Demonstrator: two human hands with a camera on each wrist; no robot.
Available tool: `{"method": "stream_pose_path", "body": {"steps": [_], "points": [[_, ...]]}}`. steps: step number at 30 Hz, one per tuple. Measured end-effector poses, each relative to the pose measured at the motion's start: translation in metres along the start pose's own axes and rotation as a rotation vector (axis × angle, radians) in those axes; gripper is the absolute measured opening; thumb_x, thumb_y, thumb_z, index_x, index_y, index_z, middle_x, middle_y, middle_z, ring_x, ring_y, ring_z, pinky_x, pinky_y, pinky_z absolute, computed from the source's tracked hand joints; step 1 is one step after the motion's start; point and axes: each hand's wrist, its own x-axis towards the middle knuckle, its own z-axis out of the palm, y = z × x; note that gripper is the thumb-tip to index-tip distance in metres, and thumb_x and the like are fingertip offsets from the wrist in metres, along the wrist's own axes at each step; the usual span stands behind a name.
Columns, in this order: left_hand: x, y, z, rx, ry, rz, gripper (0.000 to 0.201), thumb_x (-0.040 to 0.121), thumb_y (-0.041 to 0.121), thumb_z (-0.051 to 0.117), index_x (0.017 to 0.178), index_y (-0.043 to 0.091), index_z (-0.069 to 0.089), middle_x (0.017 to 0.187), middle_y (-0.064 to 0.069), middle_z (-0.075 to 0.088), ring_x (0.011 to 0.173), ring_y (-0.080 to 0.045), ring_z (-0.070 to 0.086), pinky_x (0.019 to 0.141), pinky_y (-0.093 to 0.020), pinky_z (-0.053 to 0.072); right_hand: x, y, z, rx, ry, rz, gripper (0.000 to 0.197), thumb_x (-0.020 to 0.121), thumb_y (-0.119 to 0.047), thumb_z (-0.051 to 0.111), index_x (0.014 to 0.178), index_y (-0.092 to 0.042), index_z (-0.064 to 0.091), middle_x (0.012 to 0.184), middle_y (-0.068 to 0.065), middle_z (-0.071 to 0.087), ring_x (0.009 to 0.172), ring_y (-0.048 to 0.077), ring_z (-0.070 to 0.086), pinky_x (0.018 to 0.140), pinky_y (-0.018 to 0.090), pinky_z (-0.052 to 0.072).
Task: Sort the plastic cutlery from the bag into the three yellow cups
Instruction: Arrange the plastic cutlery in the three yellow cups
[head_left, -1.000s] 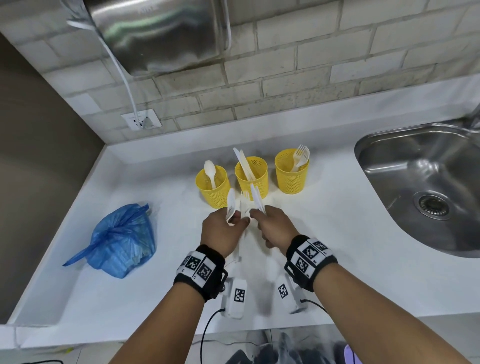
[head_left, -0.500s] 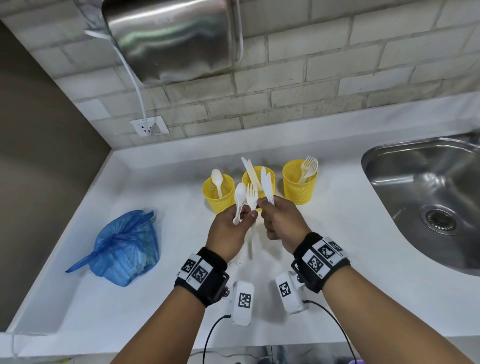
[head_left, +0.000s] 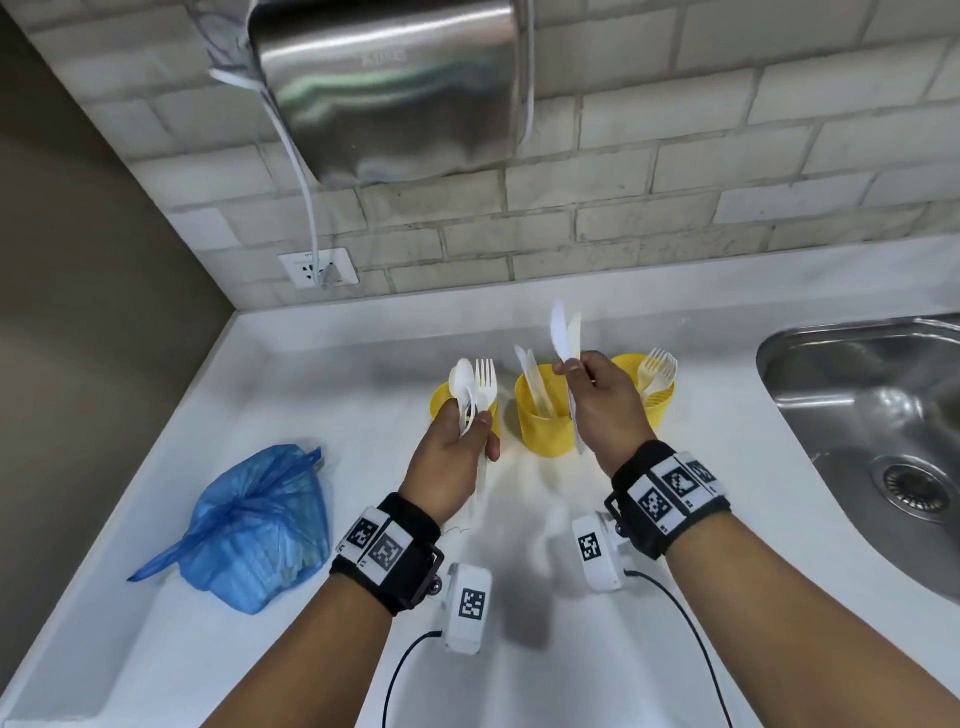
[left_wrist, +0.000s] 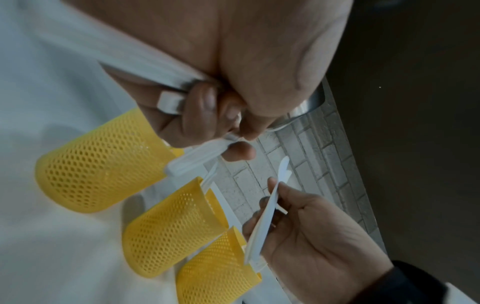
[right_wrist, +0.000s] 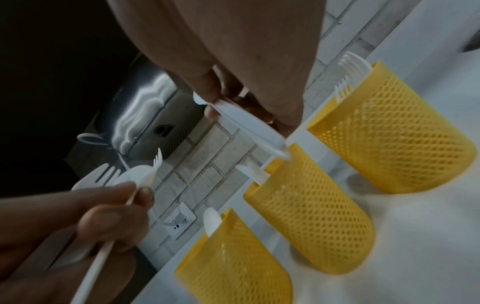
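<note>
Two knives (head_left: 565, 332) stand pinched between thumb and fingers of the right hand (head_left: 605, 410), blades up, held above and just to the 1 o'clock side of the middle cup (head_left: 543, 415), which already carries knives. The left hand (head_left: 452, 457) grips a mixed bunch, spoons (head_left: 464, 379) and a fork (head_left: 485, 379), its fingers curled round the handles; it hovers in front of the left cup (head_left: 441, 402), where the right wrist view shows one spoon already standing. The right cup (head_left: 657, 402), at 3 o'clock from the middle one, holds forks. The blue bag (head_left: 260, 525) lies knotted-looking on the tabletop (head_left: 727, 519) at about 8 o'clock from the cups, well apart from both hands; whether any cutlery is left inside I cannot tell.

By my reading the step in hand is dealing out a handful: knives split off to the right hand, the rest waiting in the left. The next move calls for tipping the knives handle-down and lowering them into the middle cup. After that the left bunch needs separating, since the fork belongs at the far right.
</note>
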Motion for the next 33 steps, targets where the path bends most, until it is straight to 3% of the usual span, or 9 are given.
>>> {"method": "stream_pose_path", "body": {"steps": [4,7,10,14,18,20,23,27,33], "points": [[0.008,-0.004,-0.005,-0.008,-0.036,0.004,0.016,0.108,0.027,0.044,0.109,0.015,0.055,0.072,0.002,0.056,0.057,-0.006,0.045,0.056,-0.025,0.031,0.014,-0.006,0.004,-0.003,0.002,-0.054,0.024,0.103,-0.022,0.059,0.082,-0.010,0.063,0.083,0.020,0.067,0.071,0.020,0.055,0.070,0.031,0.047],[0.016,-0.005,-0.010,-0.020,-0.053,0.014,0.014,0.108,0.027,0.044,0.108,0.020,0.056,0.071,0.002,0.054,0.055,-0.006,0.044,0.054,-0.025,0.031,0.024,-0.004,0.008,-0.011,0.068,-0.102,0.031,0.099,-0.024,0.066,0.070,-0.018,0.056,0.069,0.012,0.063,0.064,0.027,0.056,0.068,0.037,0.050],[0.022,-0.006,-0.012,-0.024,-0.062,0.026,0.013,0.108,0.025,0.044,0.107,0.020,0.056,0.072,0.001,0.053,0.055,-0.007,0.043,0.054,-0.023,0.030,0.031,0.000,0.009,-0.042,0.171,-0.130,0.034,0.097,-0.028,0.067,0.068,-0.020,0.050,0.076,0.015,0.070,0.076,0.032,0.068,0.071,0.037,0.054],[0.028,-0.008,-0.010,-0.015,-0.068,0.015,0.014,0.107,0.026,0.045,0.105,0.017,0.055,0.071,0.001,0.053,0.055,-0.008,0.043,0.054,-0.025,0.031,0.040,0.003,0.009,-0.147,0.214,-0.146,0.030,0.097,-0.028,0.068,0.078,-0.006,0.059,0.077,0.009,0.071,0.076,0.026,0.069,0.071,0.036,0.055],[0.032,-0.004,-0.002,0.033,-0.047,0.044,0.014,0.107,0.021,0.046,0.098,0.013,0.053,0.072,0.001,0.055,0.054,-0.006,0.045,0.056,-0.023,0.033,0.048,0.012,0.013,-0.414,0.108,-0.183,0.028,0.096,-0.023,0.068,0.073,-0.011,0.056,0.075,0.007,0.063,0.073,0.029,0.058,0.065,0.031,0.037],[0.031,0.001,0.003,0.029,-0.027,0.058,0.013,0.107,0.020,0.047,0.097,0.015,0.054,0.072,0.000,0.056,0.052,-0.004,0.046,0.055,-0.019,0.034,0.050,0.022,0.016,-0.524,0.037,-0.196,0.027,0.096,-0.023,0.065,0.074,-0.010,0.056,0.077,0.012,0.064,0.080,0.036,0.059,0.068,0.034,0.041],[0.031,0.003,0.009,0.071,-0.016,0.066,0.019,0.106,0.022,0.048,0.087,0.024,0.051,0.071,0.003,0.058,0.055,-0.005,0.047,0.058,-0.020,0.036,0.049,0.033,0.017,-0.690,-0.037,-0.216,0.022,0.096,-0.027,0.062,0.084,-0.008,0.059,0.080,0.016,0.066,0.091,0.039,0.056,0.075,0.042,0.048],[0.034,0.001,0.014,0.050,0.001,0.044,0.016,0.106,0.025,0.050,0.090,0.022,0.054,0.070,0.005,0.060,0.063,-0.011,0.050,0.066,-0.030,0.037,0.047,0.036,0.016,-0.867,-0.084,-0.291,0.024,0.094,-0.035,0.060,0.105,-0.014,0.062,0.087,0.009,0.069,0.099,0.036,0.056,0.077,0.041,0.041],[0.034,0.007,0.025,0.005,0.007,0.033,0.016,0.107,0.020,0.048,0.093,0.025,0.055,0.071,0.002,0.058,0.059,-0.008,0.050,0.061,-0.024,0.037,0.033,0.025,0.012,-0.686,-0.031,-0.356,0.030,0.094,-0.032,0.061,0.116,-0.011,0.063,0.097,0.005,0.067,0.096,0.029,0.055,0.085,0.040,0.046]]}}
